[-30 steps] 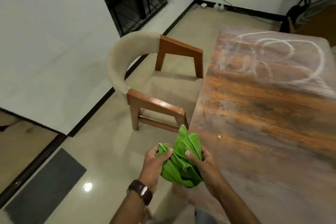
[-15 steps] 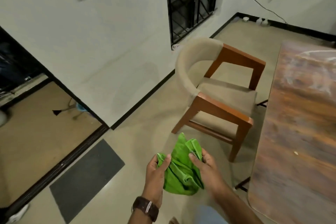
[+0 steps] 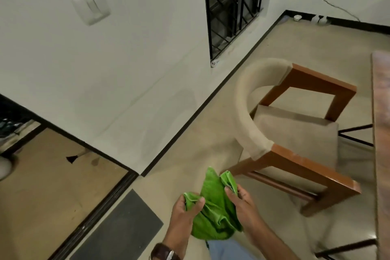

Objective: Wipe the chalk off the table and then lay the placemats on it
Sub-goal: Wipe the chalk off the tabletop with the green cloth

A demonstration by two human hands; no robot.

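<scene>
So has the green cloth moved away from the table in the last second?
Yes. The cloth, held in both hands, was over the table's corner; now it hangs over the floor, left of the chair, with the table at the right edge.

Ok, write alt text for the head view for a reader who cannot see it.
Two bare hands, left hand and right hand, hold a bunched green cloth above a beige floor. A wooden armchair with beige upholstery stands to the right, beside the edge of a wooden table; a barred window is set in the white wall.
</scene>
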